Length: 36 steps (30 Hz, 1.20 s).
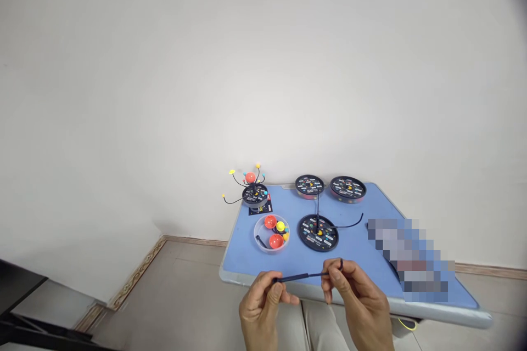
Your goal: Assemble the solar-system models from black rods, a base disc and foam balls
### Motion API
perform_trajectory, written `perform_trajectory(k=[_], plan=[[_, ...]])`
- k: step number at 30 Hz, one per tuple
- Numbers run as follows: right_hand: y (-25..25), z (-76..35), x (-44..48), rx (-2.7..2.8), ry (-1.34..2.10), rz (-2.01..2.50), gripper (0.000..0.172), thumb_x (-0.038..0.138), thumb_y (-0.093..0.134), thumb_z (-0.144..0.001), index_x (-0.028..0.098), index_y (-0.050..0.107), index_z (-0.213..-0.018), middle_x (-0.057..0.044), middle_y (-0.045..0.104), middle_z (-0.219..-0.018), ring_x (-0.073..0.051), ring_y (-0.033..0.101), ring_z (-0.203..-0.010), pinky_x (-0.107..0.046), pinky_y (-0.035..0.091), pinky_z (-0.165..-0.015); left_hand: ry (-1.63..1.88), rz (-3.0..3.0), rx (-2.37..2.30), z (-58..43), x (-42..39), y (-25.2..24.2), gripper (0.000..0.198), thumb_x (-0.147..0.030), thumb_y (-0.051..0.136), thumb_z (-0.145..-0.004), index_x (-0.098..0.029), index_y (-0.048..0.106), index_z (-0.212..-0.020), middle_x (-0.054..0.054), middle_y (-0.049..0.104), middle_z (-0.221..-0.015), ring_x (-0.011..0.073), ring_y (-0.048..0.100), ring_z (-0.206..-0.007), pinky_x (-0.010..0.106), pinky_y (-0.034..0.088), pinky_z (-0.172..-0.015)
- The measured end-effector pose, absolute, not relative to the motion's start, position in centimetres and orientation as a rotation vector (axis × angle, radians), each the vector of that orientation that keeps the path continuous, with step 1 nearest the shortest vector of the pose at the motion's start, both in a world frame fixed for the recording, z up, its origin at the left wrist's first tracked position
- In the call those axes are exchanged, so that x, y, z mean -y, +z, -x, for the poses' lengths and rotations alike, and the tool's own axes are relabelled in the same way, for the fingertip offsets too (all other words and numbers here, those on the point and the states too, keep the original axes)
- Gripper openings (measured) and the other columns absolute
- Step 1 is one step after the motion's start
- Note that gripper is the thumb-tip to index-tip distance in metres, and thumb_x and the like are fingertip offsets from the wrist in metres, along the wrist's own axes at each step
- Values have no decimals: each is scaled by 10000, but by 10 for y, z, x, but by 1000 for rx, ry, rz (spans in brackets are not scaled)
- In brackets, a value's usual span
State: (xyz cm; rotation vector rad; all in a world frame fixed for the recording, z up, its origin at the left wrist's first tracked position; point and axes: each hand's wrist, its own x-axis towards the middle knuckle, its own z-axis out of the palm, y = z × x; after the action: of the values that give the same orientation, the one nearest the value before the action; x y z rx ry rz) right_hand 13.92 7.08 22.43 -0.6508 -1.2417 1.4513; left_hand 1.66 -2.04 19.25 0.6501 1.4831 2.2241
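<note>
Left hand (259,304) and right hand (354,299), apart, pinching black rod (307,276) near its ends: probably light, springy, best held there; dish (254,233) beyond left hand.

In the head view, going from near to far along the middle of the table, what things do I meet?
left hand and right hand holding a thin black rod → black disc with upright rods → round container with a black lid
</note>
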Motion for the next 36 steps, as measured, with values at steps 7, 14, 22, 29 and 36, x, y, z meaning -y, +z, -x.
perform_trajectory(k=[7,14,22,29,36], plan=[[219,-141,-75,1276,1452,659,240,450,675,-849,227,665,-760,-1,625,-622,-142,545,-494,-278,493,-521,2205,-640,-1531,-22,19,202,310,-458,789,-730,-174,767,-851,-23,649,-583,174,667,-498,299,570,-575],[223,-140,-73,1227,1448,702,240,442,698,-830,221,664,-743,11,619,-602,-138,548,-486,-277,477,-530,2227,-676,-1500,-23,15,199,268,-436,794,-741,-192,778,-850,-29,654,-597,165,678,-504,271,563,-574],[214,-136,-75,1215,1451,743,268,460,696,-826,212,657,-729,10,633,-587,-136,580,-473,-268,509,-542,2269,-784,-1534,-29,13,192,203,-392,747,-804,-209,773,-888,-30,663,-628,176,698,-542,265,575,-572],[213,-133,-77,1196,1466,780,342,517,738,-752,194,660,-673,-3,633,-532,-150,583,-437,-275,516,-501,2232,-770,-1553,-29,10,188,205,-387,726,-820,-200,768,-891,-33,640,-625,183,703,-563,266,572,-599],[204,-128,-78,1115,1495,838,347,527,750,-743,195,660,-693,-4,640,-553,-151,578,-487,-290,518,-573,2260,-699,-1506,-32,3,183,210,-387,731,-811,-196,768,-890,-30,619,-625,177,686,-578,275,590,-625]])
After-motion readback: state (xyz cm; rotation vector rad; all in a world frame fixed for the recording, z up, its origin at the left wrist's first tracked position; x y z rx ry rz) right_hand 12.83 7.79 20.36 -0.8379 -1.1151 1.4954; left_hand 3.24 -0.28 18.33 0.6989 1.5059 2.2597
